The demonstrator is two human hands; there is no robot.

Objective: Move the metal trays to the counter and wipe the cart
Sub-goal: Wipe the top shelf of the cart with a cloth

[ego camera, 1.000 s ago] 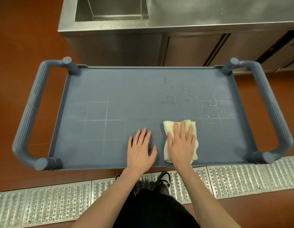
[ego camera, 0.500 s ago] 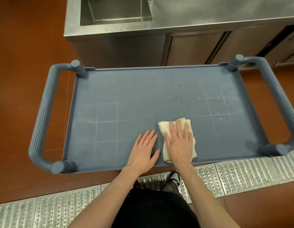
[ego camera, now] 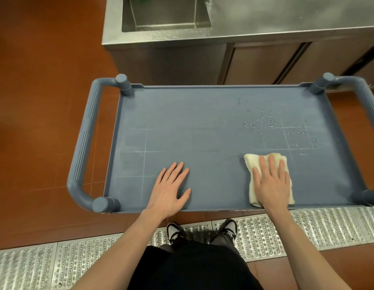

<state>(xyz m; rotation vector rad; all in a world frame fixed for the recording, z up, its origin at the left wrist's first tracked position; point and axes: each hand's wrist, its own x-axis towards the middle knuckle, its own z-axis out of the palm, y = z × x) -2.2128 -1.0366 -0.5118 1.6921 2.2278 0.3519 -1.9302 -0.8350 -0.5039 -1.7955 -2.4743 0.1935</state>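
Observation:
A grey-blue plastic cart [ego camera: 202, 126] stands in front of me, its top shelf bare of trays. My right hand [ego camera: 271, 185] presses flat, fingers straight, on a folded cream cloth [ego camera: 250, 162] near the shelf's front right. Water droplets [ego camera: 271, 128] speckle the shelf just beyond the cloth. My left hand [ego camera: 171, 189] rests flat on the shelf near the front middle, fingers spread, holding nothing. No metal trays are in view.
A stainless steel counter [ego camera: 286, 15] with a sink basin [ego camera: 167, 15] stands right behind the cart. Cart handles [ego camera: 85, 143] stick out at both ends. Metal floor grating [ego camera: 307, 227] runs under my feet; the floor is red-brown.
My right hand has slid the cloth to the right along the front of the shelf, away from my left hand. The view has shifted, so the cart sits further right in frame.

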